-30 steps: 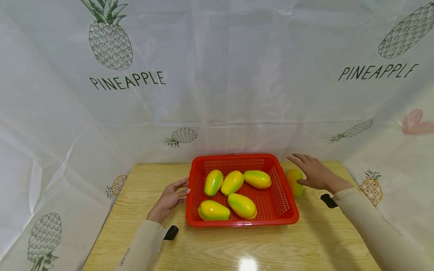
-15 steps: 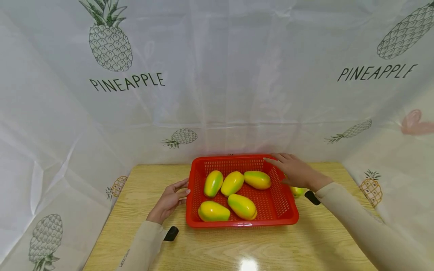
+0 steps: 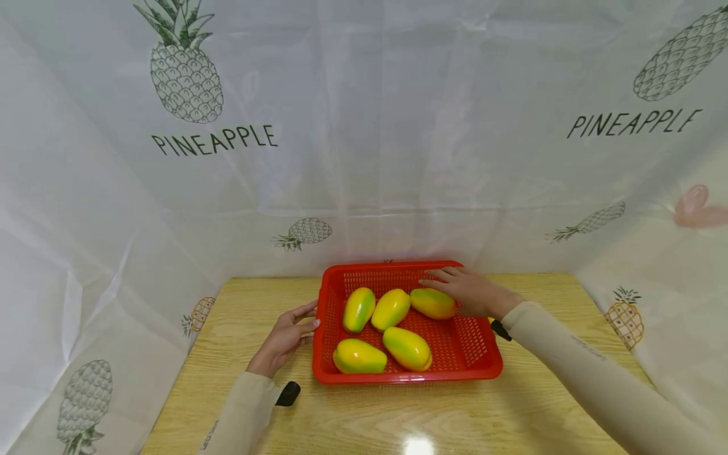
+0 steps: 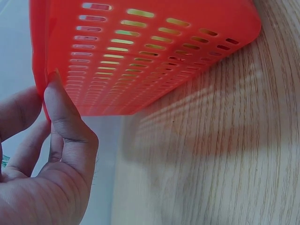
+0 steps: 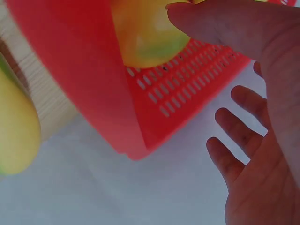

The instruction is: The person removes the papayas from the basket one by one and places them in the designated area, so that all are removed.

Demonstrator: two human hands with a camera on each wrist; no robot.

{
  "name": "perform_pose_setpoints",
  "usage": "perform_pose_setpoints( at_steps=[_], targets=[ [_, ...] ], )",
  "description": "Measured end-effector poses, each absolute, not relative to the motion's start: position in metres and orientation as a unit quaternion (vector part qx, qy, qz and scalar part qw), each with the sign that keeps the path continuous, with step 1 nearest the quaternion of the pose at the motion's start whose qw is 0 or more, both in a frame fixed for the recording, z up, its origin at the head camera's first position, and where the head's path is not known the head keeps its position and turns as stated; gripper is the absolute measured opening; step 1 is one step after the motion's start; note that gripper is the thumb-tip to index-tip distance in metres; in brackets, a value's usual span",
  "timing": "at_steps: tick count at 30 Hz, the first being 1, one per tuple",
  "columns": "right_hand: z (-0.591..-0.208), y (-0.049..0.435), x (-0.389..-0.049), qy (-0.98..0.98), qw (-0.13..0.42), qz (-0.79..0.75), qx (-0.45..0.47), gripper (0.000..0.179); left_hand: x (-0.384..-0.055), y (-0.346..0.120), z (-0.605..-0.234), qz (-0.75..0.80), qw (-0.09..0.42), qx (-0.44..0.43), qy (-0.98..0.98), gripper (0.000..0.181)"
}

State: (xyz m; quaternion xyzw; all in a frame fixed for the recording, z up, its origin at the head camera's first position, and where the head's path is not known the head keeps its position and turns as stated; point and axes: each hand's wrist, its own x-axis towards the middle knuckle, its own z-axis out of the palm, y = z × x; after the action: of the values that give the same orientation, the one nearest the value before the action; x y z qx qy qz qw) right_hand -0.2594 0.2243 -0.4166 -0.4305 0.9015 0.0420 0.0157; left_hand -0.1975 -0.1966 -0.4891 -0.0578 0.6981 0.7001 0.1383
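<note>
My left hand (image 3: pixel 285 335) pinches the left rim of a red plastic basket (image 3: pixel 406 377), its thumb on the near side of the rim in the left wrist view. Several glossy yellow-green papayas lie in the basket. My right hand (image 3: pixel 471 292) reaches over the right wall, fingers spread and holding nothing. Its thumb overlaps the back right papaya (image 3: pixel 431 303) in both the head and right wrist views. Another papaya (image 5: pixel 16 126) lies outside the basket, just right of it, mostly hidden under my right wrist in the head view.
The basket stands on a light wooden table (image 3: pixel 364 417) near its back edge. Behind and beside the table hangs a white curtain (image 3: pixel 398 158) printed with pineapples. A black wrist strap piece (image 3: pixel 288 394) juts out below my left cuff.
My right hand has moved left, from above the outside papaya to over the basket's back right papaya. My left hand and the basket have stayed in place.
</note>
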Motion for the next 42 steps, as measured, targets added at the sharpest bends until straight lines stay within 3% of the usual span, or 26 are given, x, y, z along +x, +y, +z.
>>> perform_pose_setpoints(
  at_steps=[20, 42],
  targets=[
    [-0.436, 0.208, -0.274, 0.900, 0.108, 0.098, -0.411, 0.083, -0.196, -0.196, -0.486, 0.699, 0.140, -0.056, 0.699, 0.057],
    [-0.438, 0.201, -0.275, 0.907, 0.156, 0.103, -0.378, 0.087, -0.196, -0.198, -0.487, 0.703, 0.140, -0.052, 0.695, 0.055]
  ],
)
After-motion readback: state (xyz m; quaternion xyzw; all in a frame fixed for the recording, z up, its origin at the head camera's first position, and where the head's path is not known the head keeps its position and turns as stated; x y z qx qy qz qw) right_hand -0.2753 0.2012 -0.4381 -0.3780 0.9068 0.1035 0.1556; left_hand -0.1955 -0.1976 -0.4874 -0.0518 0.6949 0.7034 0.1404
